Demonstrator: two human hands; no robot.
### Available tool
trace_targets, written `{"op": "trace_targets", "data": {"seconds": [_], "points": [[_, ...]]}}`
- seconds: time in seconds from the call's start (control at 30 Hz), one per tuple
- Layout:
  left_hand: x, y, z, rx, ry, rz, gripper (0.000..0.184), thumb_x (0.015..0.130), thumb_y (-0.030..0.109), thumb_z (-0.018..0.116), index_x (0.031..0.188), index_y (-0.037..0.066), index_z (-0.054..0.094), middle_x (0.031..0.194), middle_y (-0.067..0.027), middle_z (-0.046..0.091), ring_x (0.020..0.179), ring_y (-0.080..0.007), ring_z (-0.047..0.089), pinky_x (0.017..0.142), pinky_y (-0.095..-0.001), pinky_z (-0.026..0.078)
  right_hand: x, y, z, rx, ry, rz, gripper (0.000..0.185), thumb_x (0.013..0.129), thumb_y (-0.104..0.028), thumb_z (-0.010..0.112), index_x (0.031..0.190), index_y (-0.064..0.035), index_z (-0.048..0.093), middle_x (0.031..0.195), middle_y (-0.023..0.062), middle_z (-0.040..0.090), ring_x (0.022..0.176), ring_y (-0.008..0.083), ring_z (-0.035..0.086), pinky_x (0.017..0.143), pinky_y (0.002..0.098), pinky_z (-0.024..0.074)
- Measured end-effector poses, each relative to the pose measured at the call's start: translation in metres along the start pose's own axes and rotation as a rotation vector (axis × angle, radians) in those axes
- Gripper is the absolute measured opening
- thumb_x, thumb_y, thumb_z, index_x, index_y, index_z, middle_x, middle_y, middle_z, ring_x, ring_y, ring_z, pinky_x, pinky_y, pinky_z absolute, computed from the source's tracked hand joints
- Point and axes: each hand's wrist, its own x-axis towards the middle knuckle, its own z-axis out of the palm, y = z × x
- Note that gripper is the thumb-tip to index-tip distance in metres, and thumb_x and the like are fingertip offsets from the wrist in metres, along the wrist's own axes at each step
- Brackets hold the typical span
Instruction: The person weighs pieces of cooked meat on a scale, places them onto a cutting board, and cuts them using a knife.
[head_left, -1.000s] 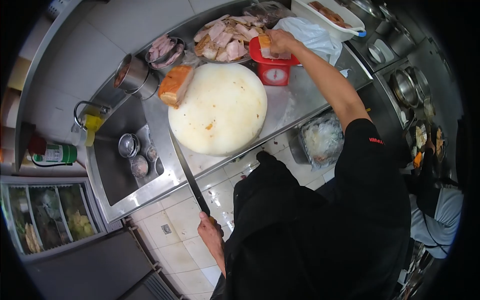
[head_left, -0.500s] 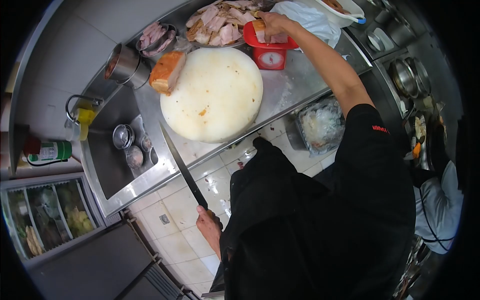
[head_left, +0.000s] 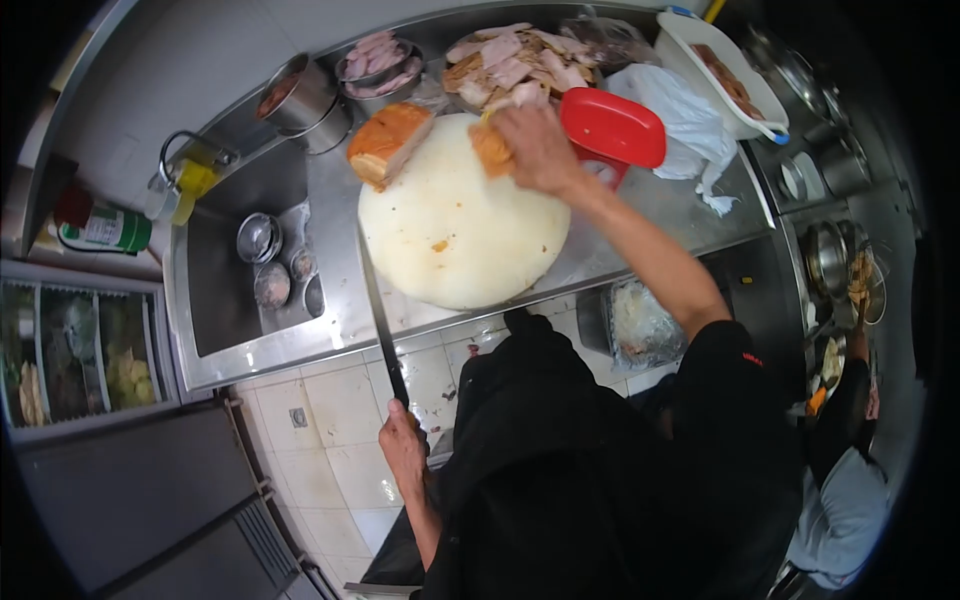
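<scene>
My left hand (head_left: pixel 403 445) is closed round the handle of a long knife (head_left: pixel 375 300), its blade angled up beside the round white chopping board (head_left: pixel 465 235). Over the far right of the board, my right hand (head_left: pixel 540 147) grips a piece of roast pork (head_left: pixel 490 150), slightly blurred by motion. A larger roast pork block (head_left: pixel 390 145) rests at the board's upper left edge. To the right of my right hand stands a red kitchen scale (head_left: pixel 615 128) with nothing on its tray. Behind the board is a platter of sliced pork (head_left: pixel 515 65).
A sink (head_left: pixel 225 320) with small bowls lies left. Metal pots (head_left: pixel 310 120) and bowls of meat (head_left: pixel 375 68) stand behind. A white bag (head_left: pixel 680 110) and white tub (head_left: pixel 720 75) sit at the right. A co-worker's sleeve (head_left: pixel 845 505) shows at the far right.
My right hand has lifted the roast pork piece off the scale and brought it left over the board. The left hand still holds the knife. The camera view has shifted.
</scene>
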Motion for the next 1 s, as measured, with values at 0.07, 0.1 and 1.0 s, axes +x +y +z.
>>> {"op": "trace_targets", "data": {"seconds": [0.07,0.1,1.0], "points": [[0.003,0.01,0.005,0.023,-0.027,-0.016,0.063,0.103,0.056,0.043,0.061,0.009,0.04,0.054,0.004,0.034,0.047,-0.0067,0.032,0.043,-0.0279,0.024,-0.012,-0.025,0.027,0.189,-0.279,0.037,0.063,0.062,0.002,0.066,0.123,-0.0055,0.055,0.118,0.0114,0.058,0.118,0.0295,0.05,0.095,0.0431,0.038],[0.004,0.011,0.008,0.048,-0.041,0.048,0.063,0.102,0.056,0.044,0.061,0.009,0.04,0.054,0.0038,0.035,0.047,-0.0061,0.033,0.043,-0.0274,0.025,-0.014,-0.028,0.031,0.247,-0.351,0.018,0.065,0.063,0.001,0.067,0.126,-0.005,0.054,0.12,0.0119,0.058,0.118,0.0299,0.05,0.097,0.0433,0.0379],[-0.017,0.032,0.042,0.103,0.074,-0.113,0.063,0.103,0.055,0.043,0.07,0.002,0.05,0.057,0.0024,0.039,0.049,-0.0065,0.037,0.044,-0.0275,0.029,-0.035,-0.002,0.012,0.753,-0.561,0.137,0.08,0.063,-0.007,0.076,0.138,0.0013,0.049,0.133,0.02,0.059,0.129,0.0367,0.05,0.113,0.0404,0.0363]]}}
